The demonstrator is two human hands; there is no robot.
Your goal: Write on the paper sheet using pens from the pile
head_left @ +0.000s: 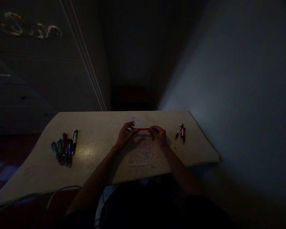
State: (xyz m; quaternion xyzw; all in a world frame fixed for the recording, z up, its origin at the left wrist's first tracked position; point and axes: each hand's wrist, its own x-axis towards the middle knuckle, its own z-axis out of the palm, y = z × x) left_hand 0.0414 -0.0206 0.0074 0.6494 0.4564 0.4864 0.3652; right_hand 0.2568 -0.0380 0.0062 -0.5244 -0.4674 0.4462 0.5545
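You sit in a dim home room. Your small table (97, 127) meets a painted wall (228, 79). A carved wooden cabinet (50, 63) stands beyond the far left corner.

Nine pens (64, 149) — one sheet (140, 149)

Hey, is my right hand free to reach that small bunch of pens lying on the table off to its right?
Probably not at once: the right hand holds one end of a red pen. The table between it and the small bunch of pens looks bare.
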